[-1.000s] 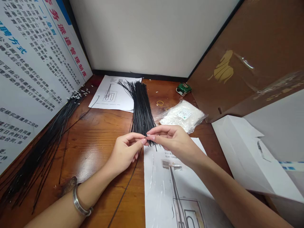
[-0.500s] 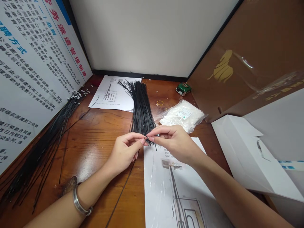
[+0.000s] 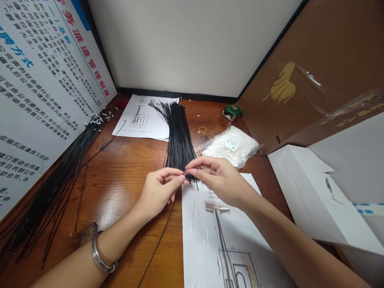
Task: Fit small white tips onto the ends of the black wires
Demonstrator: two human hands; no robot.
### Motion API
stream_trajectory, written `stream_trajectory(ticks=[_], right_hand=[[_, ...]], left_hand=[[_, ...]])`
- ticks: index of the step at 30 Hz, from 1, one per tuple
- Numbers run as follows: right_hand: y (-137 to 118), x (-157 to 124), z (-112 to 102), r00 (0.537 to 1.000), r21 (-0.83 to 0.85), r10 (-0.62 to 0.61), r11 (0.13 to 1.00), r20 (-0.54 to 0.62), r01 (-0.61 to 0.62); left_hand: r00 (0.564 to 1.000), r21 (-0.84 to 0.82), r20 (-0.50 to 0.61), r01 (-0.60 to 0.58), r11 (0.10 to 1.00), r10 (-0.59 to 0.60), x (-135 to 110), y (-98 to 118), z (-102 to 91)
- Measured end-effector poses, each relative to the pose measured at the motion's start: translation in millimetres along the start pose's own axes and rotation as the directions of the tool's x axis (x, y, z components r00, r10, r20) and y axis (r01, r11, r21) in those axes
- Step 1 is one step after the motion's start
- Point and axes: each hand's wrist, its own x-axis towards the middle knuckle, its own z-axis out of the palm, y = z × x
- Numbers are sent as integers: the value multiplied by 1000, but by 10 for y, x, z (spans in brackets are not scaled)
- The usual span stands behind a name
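My left hand [image 3: 163, 188] pinches a thin black wire [image 3: 160, 237], which trails down from under it across the wood toward the bottom edge. Fingertips of my right hand [image 3: 220, 178] meet the left ones and close on the same wire's end; the exact tip is hidden between them. Just behind both hands lies a thick bundle of black wires [image 3: 179, 136], its near ends fanned out under my fingers. A printed sheet with a drawing [image 3: 201, 236] lies below my right hand.
At the left, more black wires [image 3: 60, 172] with white ends lean along a printed board [image 3: 45, 80]. Behind are another sheet [image 3: 126, 120], a green tape measure [image 3: 232, 112] and a bag of small white pieces [image 3: 240, 156]. A white box [image 3: 312, 196] and brown carton [image 3: 324, 60] stand right.
My right fingertips have shifted slightly up and closed in on the left ones. The trailing wire below my left hand has swung a little to the right.
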Motion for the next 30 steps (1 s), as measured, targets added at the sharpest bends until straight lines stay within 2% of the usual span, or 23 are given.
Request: stream_trajectory(ticks=[5, 11, 21, 30], right_hand=[[3, -5, 18, 992, -37, -123, 992, -24, 122], [-10, -21, 43, 998, 29, 56, 998, 12, -56], [-29, -12, 35, 998, 49, 66, 997, -15, -65], [-14, -8, 14, 998, 28, 61, 998, 8, -61]], left_hand=[[1000, -1, -8, -7, 1000, 7, 2, 1, -5], [1000, 13, 0, -21, 1000, 21, 5, 8, -3], [999, 41, 4, -48, 998, 48, -9, 16, 13], [999, 44, 17, -50, 998, 50, -9, 6, 0]])
